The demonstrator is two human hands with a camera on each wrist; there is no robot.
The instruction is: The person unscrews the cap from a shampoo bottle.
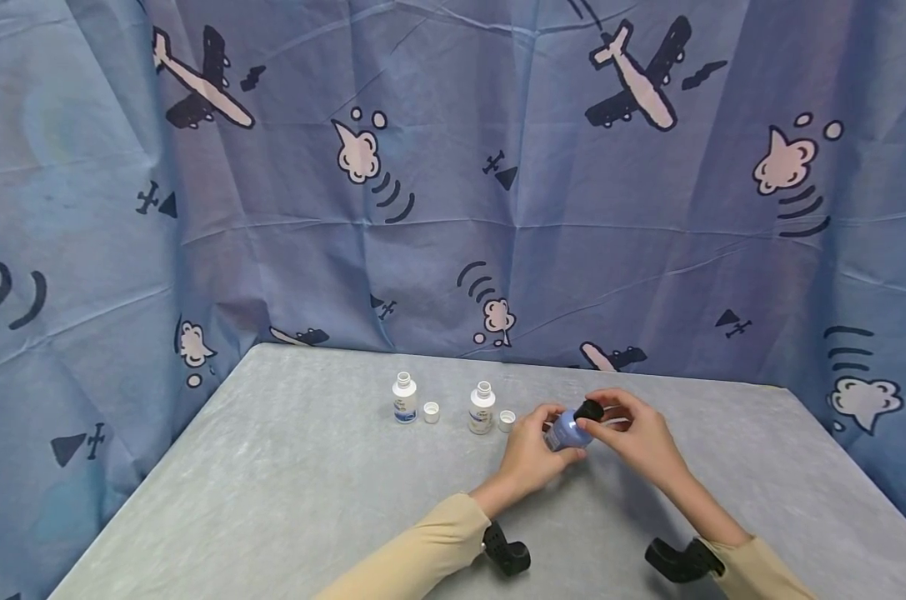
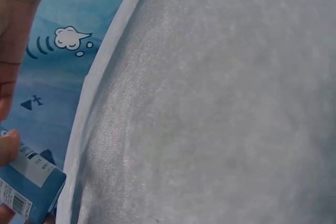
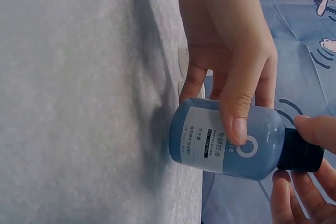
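A small blue bottle (image 3: 210, 135) with a black cap (image 3: 300, 149) is held tilted above the table, its cap toward the right. My left hand (image 1: 531, 450) grips the bottle's body, the thumb lying across the printed label in the right wrist view. With thumb and fingers, my right hand (image 1: 636, 433) pinches the black cap. In the left wrist view the bottle's base (image 2: 39, 187) shows at the lower left, with a barcode label on its side.
Two white bottles without caps, one at the left (image 1: 404, 400) and one nearer the hands (image 1: 481, 410), stand upright at the back of the grey table (image 1: 287, 500). Beside them lie white caps, one (image 1: 431, 412) and another (image 1: 507, 421). A patterned blue curtain (image 1: 453, 167) hangs behind.
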